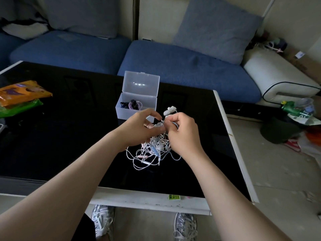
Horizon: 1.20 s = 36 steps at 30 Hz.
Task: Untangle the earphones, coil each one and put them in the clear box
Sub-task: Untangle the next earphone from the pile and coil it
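A tangle of white, pink and blue earphone cables (151,153) lies on the black table (52,145) and hangs up into both hands. My left hand (139,127) pinches cables at the top of the tangle. My right hand (182,133) grips a cable loop right beside it, fingers curled. A clear box (137,103) stands just behind the hands with its lid open. Coiled dark and purple earphones (132,104) lie inside it. A white earbud piece (170,109) sticks up behind my right hand.
Orange and green packets (22,96) lie at the table's left edge. A blue sofa (173,66) runs behind the table. Bags and clutter (298,119) sit on the floor to the right. My shoes (102,221) show below the table's near edge.
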Available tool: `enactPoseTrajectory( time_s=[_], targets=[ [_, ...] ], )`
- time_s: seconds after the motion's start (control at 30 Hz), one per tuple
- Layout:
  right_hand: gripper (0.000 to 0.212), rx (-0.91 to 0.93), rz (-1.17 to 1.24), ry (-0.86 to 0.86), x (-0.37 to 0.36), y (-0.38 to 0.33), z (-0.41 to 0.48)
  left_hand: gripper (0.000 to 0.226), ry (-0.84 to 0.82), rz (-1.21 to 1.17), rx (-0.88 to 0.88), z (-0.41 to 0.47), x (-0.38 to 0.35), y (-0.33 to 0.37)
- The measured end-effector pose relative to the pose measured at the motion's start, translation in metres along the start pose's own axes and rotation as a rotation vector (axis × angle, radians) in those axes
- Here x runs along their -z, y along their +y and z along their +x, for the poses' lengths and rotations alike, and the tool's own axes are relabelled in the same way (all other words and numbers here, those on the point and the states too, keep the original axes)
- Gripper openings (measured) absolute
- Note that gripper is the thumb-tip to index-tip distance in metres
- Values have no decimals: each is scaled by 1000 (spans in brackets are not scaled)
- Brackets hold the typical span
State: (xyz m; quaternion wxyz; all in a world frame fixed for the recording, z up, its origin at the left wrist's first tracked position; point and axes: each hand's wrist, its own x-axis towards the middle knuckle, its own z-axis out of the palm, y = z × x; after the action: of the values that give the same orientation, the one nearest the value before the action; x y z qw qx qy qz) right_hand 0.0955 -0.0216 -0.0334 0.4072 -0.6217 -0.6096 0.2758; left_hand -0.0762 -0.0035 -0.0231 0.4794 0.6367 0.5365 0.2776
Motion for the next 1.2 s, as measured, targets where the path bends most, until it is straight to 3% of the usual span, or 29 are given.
enactPoseTrajectory(
  time_s=[0.13, 0.3, 0.43, 0.57, 0.7, 0.83, 0.93, 1.07, 1.13, 1.2],
  targets=[
    [7, -61, 148, 14, 4, 4, 4, 16, 18, 95, -141, -1, 0, 0],
    [4, 31, 35, 0, 13, 4, 3, 20, 55, 219, -192, 3, 5, -4],
    [11, 93, -96, -28, 11, 1, 2, 27, 143, 213, -125, 6, 5, -7],
    [23, 56, -200, 40, 10, -5, -1, 31, 77, 197, -126, 5, 3, -5],
    [18, 48, -194, 81, 15, -7, 0, 42, 18, 112, -120, 3, 2, -1],
    [21, 77, -205, 40, 13, -6, 0, 37, 28, 126, -104, 4, -1, -4],
    [5, 132, -373, 16, 13, -4, 0, 36, 4, 16, -26, 5, -1, -4],
    [2, 342, -658, 35, 6, -3, -9, 40, 45, 31, 70, 7, -3, -1],
    [3, 353, -613, 81, 2, -2, -10, 37, 62, 6, 119, 7, -4, 3],
    [5, 261, -356, 32, -1, 1, -7, 36, 48, -84, 141, 7, -3, 7]
  ],
)
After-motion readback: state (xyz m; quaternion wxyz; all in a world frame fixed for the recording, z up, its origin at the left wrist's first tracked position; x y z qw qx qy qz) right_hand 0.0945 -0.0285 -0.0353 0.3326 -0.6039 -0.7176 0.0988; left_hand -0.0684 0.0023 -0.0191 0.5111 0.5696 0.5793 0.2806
